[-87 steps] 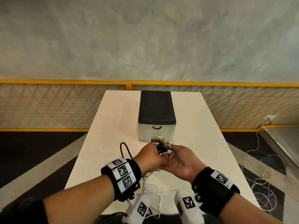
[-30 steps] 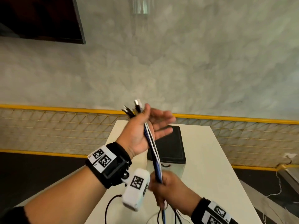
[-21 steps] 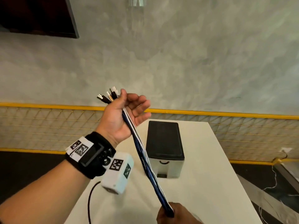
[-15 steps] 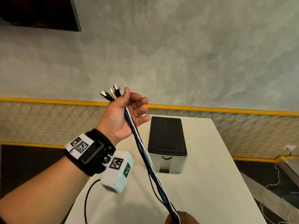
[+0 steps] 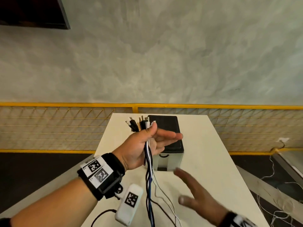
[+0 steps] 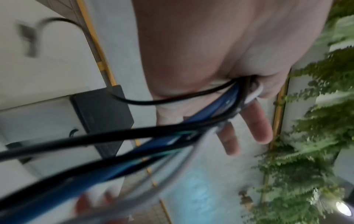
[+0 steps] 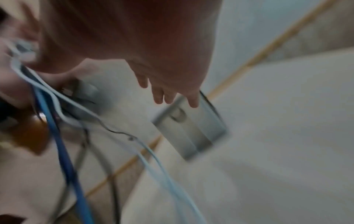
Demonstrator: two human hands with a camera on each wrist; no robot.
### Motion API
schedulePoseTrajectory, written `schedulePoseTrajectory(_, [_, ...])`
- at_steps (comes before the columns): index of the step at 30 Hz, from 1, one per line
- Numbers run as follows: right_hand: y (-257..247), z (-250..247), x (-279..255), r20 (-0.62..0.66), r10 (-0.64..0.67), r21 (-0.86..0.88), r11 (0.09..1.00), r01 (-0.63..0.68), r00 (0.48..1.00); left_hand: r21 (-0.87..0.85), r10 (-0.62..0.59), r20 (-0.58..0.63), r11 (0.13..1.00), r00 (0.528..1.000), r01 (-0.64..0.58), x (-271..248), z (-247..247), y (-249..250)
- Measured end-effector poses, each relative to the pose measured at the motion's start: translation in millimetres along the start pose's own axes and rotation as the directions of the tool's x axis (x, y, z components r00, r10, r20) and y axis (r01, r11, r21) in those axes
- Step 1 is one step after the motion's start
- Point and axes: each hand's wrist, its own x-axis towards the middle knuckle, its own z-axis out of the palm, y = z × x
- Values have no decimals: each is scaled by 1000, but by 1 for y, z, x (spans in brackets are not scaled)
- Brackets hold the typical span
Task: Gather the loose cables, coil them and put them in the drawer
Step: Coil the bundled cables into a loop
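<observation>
My left hand (image 5: 161,134) is raised over the white table (image 5: 213,161). Its thumb pinches a bundle of black, blue and white cables (image 5: 149,169) against the palm, and the fingers stretch out straight. The plugs (image 5: 137,125) stick up above the thumb; the strands hang down to the table. In the left wrist view the cables (image 6: 235,97) run under the thumb. My right hand (image 5: 191,189) hovers open and blurred to the right of the hanging strands, holding nothing. The drawer box (image 5: 165,128), with a black top and pale front, stands behind, its drawer (image 5: 164,156) closed.
A black cable (image 5: 101,215) loops near the table's front left edge. A yellow mesh railing (image 5: 65,128) runs behind the table. Thin white wires (image 5: 278,202) lie on the floor at the right. A dark panel (image 5: 32,12) hangs on the wall at the upper left.
My right hand has let go of the lower end of the bundle and come up open. My left hand has dropped lower with the cables, now in front of the drawer box.
</observation>
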Motion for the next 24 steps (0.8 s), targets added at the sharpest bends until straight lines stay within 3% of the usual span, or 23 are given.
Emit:
schedulePoseTrajectory(1, [-22,0,11,14,-36,-60,998,36,999,50,10,9,999,1000,-10,2,5,-6])
schedulePoseTrajectory(3, [-55,14,36,81,-104,-21,994,106,991,244,50,-17,969,999,-45,5,11,-12])
schedulePoseTrajectory(6, [-74,30,53,19,-130,115,985,127,991,567,102,-30,821,994,-67,9,17,-6])
schedulePoseTrajectory(8, [-77,42,57,20,-133,97,987,130,991,620,100,-37,783,994,-56,10,14,-2])
schedulePoseTrajectory(10, [-75,54,59,25,-156,183,972,149,987,552,127,-67,831,990,-70,9,8,-3])
schedulePoseTrajectory(14, [-64,69,62,23,-117,306,946,104,993,196,127,-95,975,987,-106,3,7,-8])
schedulePoseTrajectory(18, [-41,64,61,97,-8,230,973,-15,995,-89,162,-75,982,984,-168,-1,9,5])
schedulePoseTrajectory(24, [-28,36,61,251,141,0,989,-146,958,-295,27,99,956,995,3,-18,15,8])
